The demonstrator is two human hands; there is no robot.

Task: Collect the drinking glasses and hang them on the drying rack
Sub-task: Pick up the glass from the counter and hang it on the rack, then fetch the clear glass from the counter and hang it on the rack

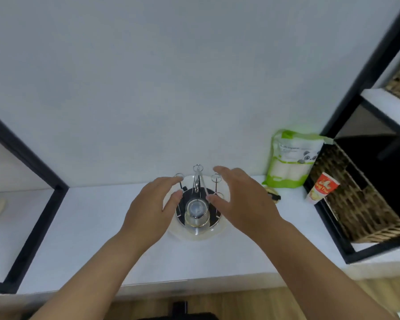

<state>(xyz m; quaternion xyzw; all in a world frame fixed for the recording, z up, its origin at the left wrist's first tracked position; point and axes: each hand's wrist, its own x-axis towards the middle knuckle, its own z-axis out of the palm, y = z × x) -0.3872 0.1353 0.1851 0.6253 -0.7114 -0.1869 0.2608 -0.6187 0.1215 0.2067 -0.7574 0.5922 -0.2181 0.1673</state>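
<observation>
1. Glass (196, 214): clear, upturned over a front peg of the rack (197, 181), base facing the camera. Light glints on its rim.
2. Rack: thin chrome pegs with looped tips rising from a dark round base, a taller loop handle at centre. It stands in a white dish (219, 230) on the white bench (102, 227), close to the back wall (171, 77). The other pegs in view are bare.
3. Left hand (151, 209): fingers spread and slack, gripping nothing. It sits just left of the glass, thumb tip near the glass but apart from it; fingertips reach toward the left rear peg.
4. Right hand (243, 202): also spread and empty, just right of the glass. Thumb tip close to the glass, a small gap showing. Fingers extend past the right rear peg; whether they touch it I cannot tell.
5. The glass lies between the two hands, slightly nearer the camera than the fingertips.
6. Edges: black-framed shelf (30, 195) on the left, well apart from the rack; another black-framed unit on the right holding a wicker basket (356, 199).
7. Right of the rack: green pack (289, 160) against the wall, red-and-white tube (322, 189) leaning by the basket, a small dark item partly hidden behind the right hand.
8. Bare bench lies left of the rack and in front of it, up to the near edge.
</observation>
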